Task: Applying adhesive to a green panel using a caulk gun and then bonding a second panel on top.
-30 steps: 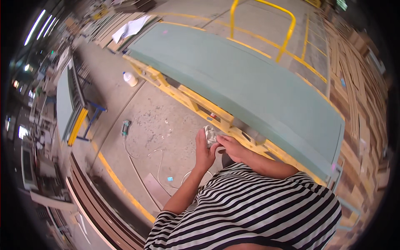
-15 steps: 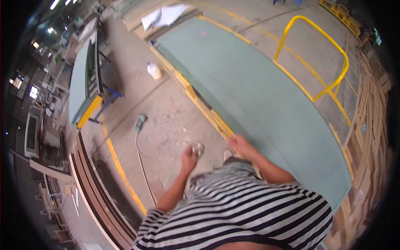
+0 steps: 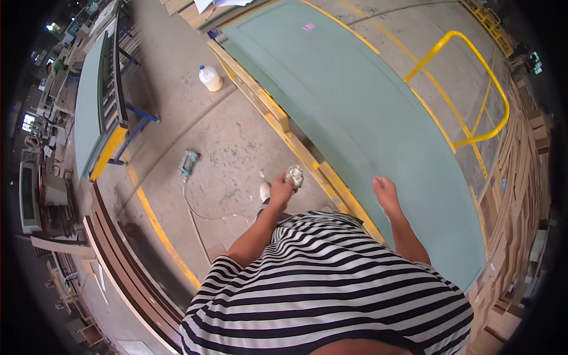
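In my left hand [image 3: 281, 190], closed in front of my body, is a roundish lump of whitish, silvery material [image 3: 294, 176]; I cannot tell exactly what it is. My right hand [image 3: 385, 192] hovers over or rests near the left part of a long grey-green panel [image 3: 355, 112], its fingers curled in. Whatever those fingers may hold is hidden. The panel lies on a yellow-edged cart [image 3: 277, 125]. A small pink patch [image 3: 308, 26] shows near the panel's far end.
On the floor to the left lie a teal power tool [image 3: 190, 161] with a trailing hose and, farther off, a white jug [image 3: 210, 78]. A second panel [image 3: 89, 106] rests on a roller stand. Yellow rail [image 3: 507, 112] and wood strips [image 3: 515, 160] border the right; brown boards [image 3: 127, 254], lower left.
My right hand has gone from the panel's left edge to a spot farther right, over the panel. My left hand is farther forward with the whitish lump. The whole view has shifted.
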`<control>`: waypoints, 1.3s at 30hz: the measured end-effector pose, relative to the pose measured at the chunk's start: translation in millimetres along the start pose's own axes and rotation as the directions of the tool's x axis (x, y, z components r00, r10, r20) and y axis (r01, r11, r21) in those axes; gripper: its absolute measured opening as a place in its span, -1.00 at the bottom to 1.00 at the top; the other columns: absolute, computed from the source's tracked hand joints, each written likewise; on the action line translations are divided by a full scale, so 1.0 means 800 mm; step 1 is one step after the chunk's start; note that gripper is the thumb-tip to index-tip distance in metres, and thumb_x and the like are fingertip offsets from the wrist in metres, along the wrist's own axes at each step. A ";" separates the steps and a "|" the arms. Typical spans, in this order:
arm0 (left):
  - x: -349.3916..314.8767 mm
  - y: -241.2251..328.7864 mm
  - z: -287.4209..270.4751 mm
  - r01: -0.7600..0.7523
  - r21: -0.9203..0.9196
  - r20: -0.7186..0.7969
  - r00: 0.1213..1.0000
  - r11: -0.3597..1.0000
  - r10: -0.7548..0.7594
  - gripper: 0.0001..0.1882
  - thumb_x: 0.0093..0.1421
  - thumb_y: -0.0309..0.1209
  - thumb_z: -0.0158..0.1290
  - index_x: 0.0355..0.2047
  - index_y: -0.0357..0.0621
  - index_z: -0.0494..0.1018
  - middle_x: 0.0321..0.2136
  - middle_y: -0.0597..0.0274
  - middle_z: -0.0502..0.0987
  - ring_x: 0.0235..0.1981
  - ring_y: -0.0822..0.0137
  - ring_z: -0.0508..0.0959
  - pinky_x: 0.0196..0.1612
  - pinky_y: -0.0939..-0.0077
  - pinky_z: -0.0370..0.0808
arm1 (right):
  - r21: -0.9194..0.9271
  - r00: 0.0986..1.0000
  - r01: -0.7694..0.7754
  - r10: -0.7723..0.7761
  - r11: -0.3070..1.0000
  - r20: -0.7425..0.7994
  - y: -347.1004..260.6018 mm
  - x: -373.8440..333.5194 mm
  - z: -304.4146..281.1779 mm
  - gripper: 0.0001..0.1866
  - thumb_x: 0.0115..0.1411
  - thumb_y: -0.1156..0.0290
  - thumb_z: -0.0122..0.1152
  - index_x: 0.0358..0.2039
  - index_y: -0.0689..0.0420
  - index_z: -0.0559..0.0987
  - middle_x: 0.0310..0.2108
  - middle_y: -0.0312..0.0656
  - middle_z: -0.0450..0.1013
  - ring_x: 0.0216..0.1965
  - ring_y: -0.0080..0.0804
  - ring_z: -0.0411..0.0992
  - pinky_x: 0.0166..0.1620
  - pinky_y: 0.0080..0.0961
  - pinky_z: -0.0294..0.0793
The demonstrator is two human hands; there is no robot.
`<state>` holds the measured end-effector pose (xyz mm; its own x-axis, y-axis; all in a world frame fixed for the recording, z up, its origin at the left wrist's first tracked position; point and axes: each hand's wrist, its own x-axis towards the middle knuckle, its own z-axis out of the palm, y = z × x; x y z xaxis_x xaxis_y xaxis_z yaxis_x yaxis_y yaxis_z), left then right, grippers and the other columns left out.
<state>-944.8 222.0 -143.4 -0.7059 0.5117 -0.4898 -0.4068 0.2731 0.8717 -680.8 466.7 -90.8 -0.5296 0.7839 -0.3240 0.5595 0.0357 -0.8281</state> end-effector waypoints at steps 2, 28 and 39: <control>0.013 0.035 -0.028 0.003 -0.055 0.047 0.999 0.999 0.000 -0.69 0.20 -0.50 -0.06 -0.06 -0.28 0.49 -0.45 0.23 0.55 -0.54 0.46 0.49 -0.51 0.56 0.42 | 0.034 0.999 -0.038 0.039 0.999 -0.032 0.022 -0.024 0.034 -0.72 0.26 0.26 0.15 -0.18 0.22 0.55 -0.45 -0.33 0.45 -0.41 -0.60 0.35 -0.32 -0.58 0.37; 0.418 0.305 -0.338 -0.089 -0.043 -0.209 0.975 0.995 0.078 -0.59 0.12 -0.56 0.01 0.01 -0.39 0.35 -0.21 0.03 0.54 -0.27 0.27 0.57 -0.20 0.42 0.53 | -0.278 0.934 -0.015 0.112 0.961 0.338 -0.114 0.218 0.366 -0.65 0.16 0.17 0.15 -0.34 0.24 0.62 -0.47 -0.08 0.55 -0.43 -0.34 0.51 -0.33 -0.41 0.46; 0.712 0.491 -0.462 -0.209 0.130 -0.273 0.932 0.969 0.238 -0.52 0.04 -0.55 0.01 0.02 -0.43 0.34 -0.16 -0.02 0.51 -0.20 0.26 0.54 -0.18 0.43 0.50 | -0.116 0.994 -0.079 0.087 0.990 0.063 -0.337 0.360 0.427 -0.68 0.14 0.22 0.11 -0.47 0.25 0.60 -0.59 -0.06 0.51 -0.51 -0.25 0.51 -0.36 -0.35 0.46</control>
<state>-1721.1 320.0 -85.5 -0.9130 0.3195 -0.2536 -0.1713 0.2638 0.9492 -1201.7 471.2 -117.2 -0.5183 0.7435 -0.4226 0.6699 0.0458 -0.7410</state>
